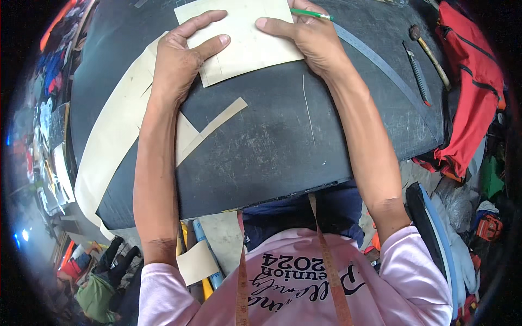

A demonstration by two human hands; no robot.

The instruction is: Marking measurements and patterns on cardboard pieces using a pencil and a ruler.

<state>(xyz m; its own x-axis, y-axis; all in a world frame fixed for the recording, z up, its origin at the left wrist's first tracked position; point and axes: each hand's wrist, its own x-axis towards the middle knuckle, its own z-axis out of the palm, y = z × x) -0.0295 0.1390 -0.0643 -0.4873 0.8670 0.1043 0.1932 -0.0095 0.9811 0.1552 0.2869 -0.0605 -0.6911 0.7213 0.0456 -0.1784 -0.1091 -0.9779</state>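
Observation:
A cream card sheet (247, 46) with faint drawn lines is held at the top middle, over the dark table. My left hand (182, 54) grips its left edge, thumb and forefinger lying on the upper face and the other fingers hidden. On the right edge, my right hand (312, 41) is closed with its thumb pressed on the card. A slim green pen or pencil (312, 13) rests across the right hand's fingers, which partly hide it. Beneath my left forearm lie a narrow cut card strip (225, 115) and a long curved card piece (109, 130).
A steel ruler (375, 62) lies right of my right hand. Further right are a cutter knife (417, 76), a wooden-handled hammer (430, 57) and a red bag (470, 87) along the table's edge. The black tabletop (261, 157) ends near my waist. A tape measure (333, 261) hangs down my front.

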